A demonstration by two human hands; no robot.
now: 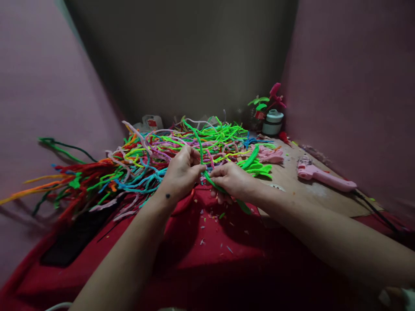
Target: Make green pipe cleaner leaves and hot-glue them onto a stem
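A green pipe cleaner (200, 149) runs between my two hands, its upper end rising and curving to the left. My left hand (185, 168) pinches it near the middle with thumb and fingers. Close beside, my right hand (231, 181) grips its lower part, and a green end shows below that hand. Behind both hands spreads a big tangled heap of pipe cleaners (155, 149) in many colours. Several flat green leaf-like pieces (259, 167) lie just beyond my right wrist.
On the right, a pink glue gun (327, 178) with a black cord rests on cardboard (292, 194). A jar (272, 123) stands behind it. At left, a dark flat object (74, 242) lies on the red cloth (207, 246), which carries small scraps. Walls enclose both sides.
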